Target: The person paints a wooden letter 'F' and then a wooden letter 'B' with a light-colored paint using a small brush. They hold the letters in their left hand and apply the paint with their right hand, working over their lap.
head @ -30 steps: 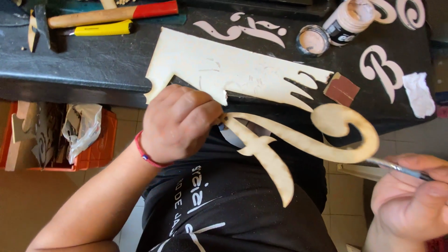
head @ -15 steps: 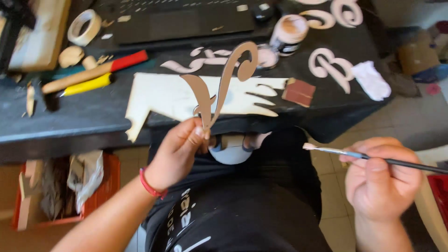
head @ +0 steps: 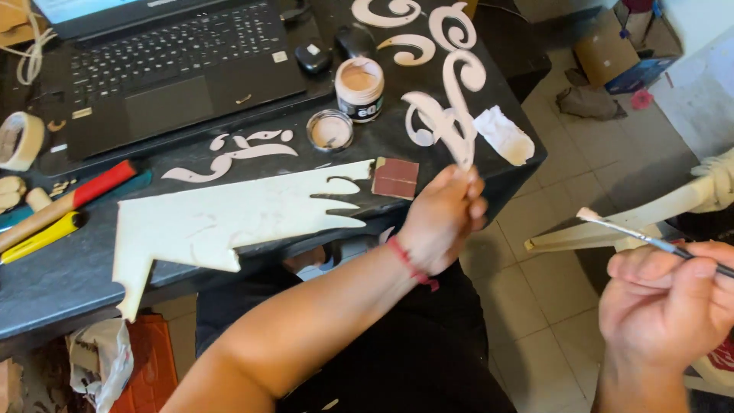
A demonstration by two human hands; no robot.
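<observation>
My left hand (head: 443,218) pinches the lower tip of a curly cream wooden cutout (head: 447,107), held upright over the right end of the dark table (head: 69,275). My right hand (head: 665,302) sits low at the right, off the table, closed around a thin paintbrush (head: 634,237) whose bristles point up-left. A large flat cream cutout (head: 229,214) lies on the table in front of me. An open paint jar (head: 359,88) and its lid (head: 330,130) stand just behind it, next to a small brown sanding block (head: 396,178).
A laptop (head: 176,61) fills the back of the table. More swirl cutouts (head: 241,149) lie near it and at the far right corner (head: 413,23). A white rag (head: 503,134), tape roll (head: 19,141), and red and yellow handled tools (head: 69,203) are around. Tiled floor lies to the right.
My left hand carried the curly cutout from in front of my chest up and to the right, over the table's right end. My right hand with the brush stayed low at the right.
</observation>
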